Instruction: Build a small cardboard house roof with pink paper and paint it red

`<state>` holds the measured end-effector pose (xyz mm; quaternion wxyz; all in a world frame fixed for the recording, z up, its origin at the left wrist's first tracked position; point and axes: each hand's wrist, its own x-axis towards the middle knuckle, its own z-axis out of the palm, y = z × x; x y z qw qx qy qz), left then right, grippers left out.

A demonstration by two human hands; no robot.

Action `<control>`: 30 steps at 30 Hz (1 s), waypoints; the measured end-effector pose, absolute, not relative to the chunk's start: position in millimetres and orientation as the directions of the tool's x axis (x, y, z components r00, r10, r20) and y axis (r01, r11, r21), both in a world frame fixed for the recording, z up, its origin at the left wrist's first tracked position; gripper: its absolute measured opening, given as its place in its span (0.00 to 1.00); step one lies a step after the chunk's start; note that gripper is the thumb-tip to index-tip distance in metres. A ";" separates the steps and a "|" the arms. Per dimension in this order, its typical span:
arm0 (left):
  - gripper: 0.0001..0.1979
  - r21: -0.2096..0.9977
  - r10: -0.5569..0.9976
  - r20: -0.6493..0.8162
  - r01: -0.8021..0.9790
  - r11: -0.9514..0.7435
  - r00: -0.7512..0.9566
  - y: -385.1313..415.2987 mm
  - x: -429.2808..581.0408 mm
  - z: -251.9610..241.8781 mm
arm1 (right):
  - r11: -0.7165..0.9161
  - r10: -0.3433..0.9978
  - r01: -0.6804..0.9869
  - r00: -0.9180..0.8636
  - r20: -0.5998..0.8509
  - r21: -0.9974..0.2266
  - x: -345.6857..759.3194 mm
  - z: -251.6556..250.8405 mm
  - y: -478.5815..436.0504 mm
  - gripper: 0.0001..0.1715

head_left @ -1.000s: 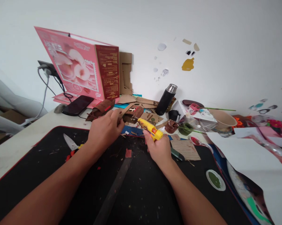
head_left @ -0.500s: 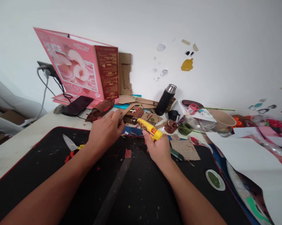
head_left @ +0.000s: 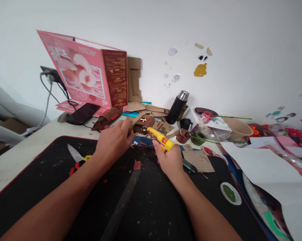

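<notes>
The right hand is wrapped round a yellow glue gun, thumb along its near side. Taking 12 o'clock as straight ahead of the wearer, the gun sits over the far edge of the black mat. Its long axis runs from 10 to 4 o'clock: the nozzle end points to 10, and the blunt rear end faces 4, above the knuckles.

At the gun's 9 o'clock, the left hand is closed, its fingertips pinching a brown cardboard strip. The strip's long axis leads out of the fingers toward 1 or 2 o'clock, crossing ahead of the nozzle; whether nozzle and strip touch, I cannot tell.

From the gun, a black flask leans at 1 o'clock, and a corrugated cardboard piece lies at 4, beside a dark green handle. At 7 o'clock a small red square lies by the far end of a dark flat bar, itself pointing to 1. Beyond the left forearm, scissors aim their blade between 10 and 11.
</notes>
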<state>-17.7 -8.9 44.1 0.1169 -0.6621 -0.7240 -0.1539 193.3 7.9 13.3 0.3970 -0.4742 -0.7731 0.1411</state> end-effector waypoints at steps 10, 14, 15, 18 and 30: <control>0.19 0.072 0.929 0.362 0.996 0.060 -0.082 -9.5 -16.6 44.4 | 0.497 0.855 0.618 -0.227 0.467 -0.610 192.1 12.9 7.7 0.32; 0.19 0.083 0.929 0.360 0.995 0.055 -0.081 -9.6 -15.8 44.0 | 0.493 0.856 0.618 -0.219 0.467 -0.613 192.0 11.1 7.7 0.31; 0.19 0.085 0.930 0.360 0.995 0.053 -0.080 -9.5 -15.6 43.9 | 0.489 0.859 0.617 -0.217 0.464 -0.616 192.1 10.9 7.7 0.31; 0.19 0.079 0.931 0.359 0.996 0.043 -0.069 -9.7 -15.2 43.9 | 0.486 0.861 0.618 -0.218 0.459 -0.618 192.3 10.8 8.0 0.31; 0.18 0.070 0.934 0.353 0.997 0.036 -0.058 -11.7 -13.8 45.1 | 0.500 0.850 0.647 -0.239 0.469 -0.576 192.3 10.9 8.3 0.30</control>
